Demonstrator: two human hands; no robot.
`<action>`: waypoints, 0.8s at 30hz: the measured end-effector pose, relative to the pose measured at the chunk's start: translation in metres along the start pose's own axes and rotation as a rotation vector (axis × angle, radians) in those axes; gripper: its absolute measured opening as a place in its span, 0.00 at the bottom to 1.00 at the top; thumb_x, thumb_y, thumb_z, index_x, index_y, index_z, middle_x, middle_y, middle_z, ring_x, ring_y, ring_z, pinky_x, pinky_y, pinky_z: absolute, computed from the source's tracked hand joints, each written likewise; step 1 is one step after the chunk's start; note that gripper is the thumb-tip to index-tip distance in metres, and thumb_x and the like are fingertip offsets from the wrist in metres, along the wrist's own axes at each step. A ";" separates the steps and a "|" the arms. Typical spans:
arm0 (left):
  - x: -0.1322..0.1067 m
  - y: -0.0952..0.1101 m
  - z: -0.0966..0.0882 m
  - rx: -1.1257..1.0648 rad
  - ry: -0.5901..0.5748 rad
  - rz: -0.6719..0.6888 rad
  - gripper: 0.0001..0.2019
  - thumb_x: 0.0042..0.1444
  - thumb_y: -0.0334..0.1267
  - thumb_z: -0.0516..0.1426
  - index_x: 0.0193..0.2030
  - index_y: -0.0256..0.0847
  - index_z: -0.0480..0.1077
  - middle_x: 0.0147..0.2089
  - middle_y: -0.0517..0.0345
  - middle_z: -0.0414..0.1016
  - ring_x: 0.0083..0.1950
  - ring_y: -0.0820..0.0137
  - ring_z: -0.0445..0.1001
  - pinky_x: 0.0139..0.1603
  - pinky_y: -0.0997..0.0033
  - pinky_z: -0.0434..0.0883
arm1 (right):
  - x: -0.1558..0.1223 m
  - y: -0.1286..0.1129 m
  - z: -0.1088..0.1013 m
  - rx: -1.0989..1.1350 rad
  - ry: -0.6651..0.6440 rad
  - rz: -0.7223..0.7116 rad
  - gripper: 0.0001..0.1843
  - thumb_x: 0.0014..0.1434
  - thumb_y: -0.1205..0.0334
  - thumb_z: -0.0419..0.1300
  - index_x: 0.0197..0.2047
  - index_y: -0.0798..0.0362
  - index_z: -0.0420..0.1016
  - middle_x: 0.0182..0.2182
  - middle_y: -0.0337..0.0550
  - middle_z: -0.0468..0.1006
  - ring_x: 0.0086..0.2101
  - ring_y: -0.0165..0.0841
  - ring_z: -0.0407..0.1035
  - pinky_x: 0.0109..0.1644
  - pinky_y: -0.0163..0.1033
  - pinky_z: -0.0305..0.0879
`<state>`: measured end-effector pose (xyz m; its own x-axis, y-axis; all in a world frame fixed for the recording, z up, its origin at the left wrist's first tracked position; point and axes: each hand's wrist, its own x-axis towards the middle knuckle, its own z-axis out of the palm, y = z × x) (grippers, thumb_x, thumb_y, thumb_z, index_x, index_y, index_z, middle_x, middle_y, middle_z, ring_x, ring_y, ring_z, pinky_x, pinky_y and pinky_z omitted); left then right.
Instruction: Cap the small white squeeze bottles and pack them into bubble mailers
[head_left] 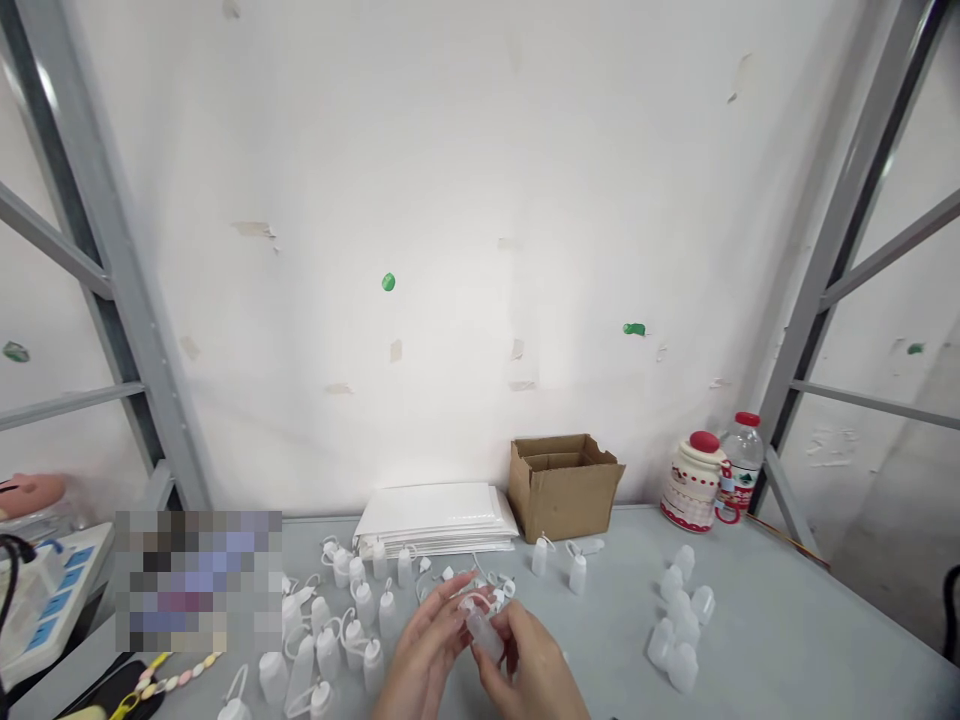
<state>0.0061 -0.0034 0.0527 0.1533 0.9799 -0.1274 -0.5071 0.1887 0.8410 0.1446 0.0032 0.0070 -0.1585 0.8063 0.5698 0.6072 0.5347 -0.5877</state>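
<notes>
Both hands meet low at centre, over the front of the table (787, 640). Right hand (534, 668): fingers curled nearly closed round the body of a small bottle (486, 634), thumb on the near side, gripping it. Left hand (421, 652): fingers bent approx. halfway, tips gathered at the bottle's top end, touching the cap/nozzle part. The exact grip there is blurred, can't tell more. The bottle is tilted, top toward the left hand, held just above the tabletop betw. the two palms.

Materials/shapes: the bottle is soft-looking translucent white plastic, squat w/ rounded shoulders. The same sort lies in two lots. Capped bottles (341, 625) w/ thin looped tethers, some standing and some tipped, are left of the hands. A second bottle group (681, 625) is clustered well to the right.

The table is smooth matt grey. Behind the hands is a flat stack of white sheets (439, 518), glossy and square-edged. Just beside it is a brown cardboard box (564, 490), flaps open. Further right stands a round ceramic jar (691, 485), white w/ red pattern and red lid, right beside a clear water bottle (742, 458) w/ red cap. Grey metal frame (825, 250) uprights stand at both sides. The wall (480, 200) is white, scuffed, w/ a few green dabs.
</notes>
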 end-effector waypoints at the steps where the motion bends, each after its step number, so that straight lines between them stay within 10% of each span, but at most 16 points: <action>1: 0.000 0.000 0.000 -0.027 -0.013 -0.011 0.19 0.40 0.42 0.63 0.41 0.39 0.74 0.42 0.47 0.78 0.49 0.58 0.71 0.53 0.61 0.61 | 0.000 -0.001 0.000 0.000 0.011 0.003 0.06 0.51 0.63 0.57 0.27 0.50 0.62 0.21 0.35 0.69 0.21 0.28 0.63 0.24 0.30 0.59; 24: 0.003 -0.009 -0.005 -0.181 -0.168 -0.103 0.12 0.40 0.35 0.56 0.34 0.38 0.75 0.36 0.52 0.79 0.47 0.57 0.71 0.49 0.61 0.61 | -0.001 -0.014 0.008 0.412 -0.116 0.272 0.17 0.54 0.46 0.52 0.31 0.52 0.64 0.19 0.37 0.72 0.18 0.28 0.62 0.20 0.30 0.55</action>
<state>0.0071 -0.0021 0.0421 0.3429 0.9334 -0.1053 -0.6225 0.3098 0.7187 0.1299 -0.0030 0.0102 -0.1374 0.9404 0.3110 0.2847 0.3382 -0.8970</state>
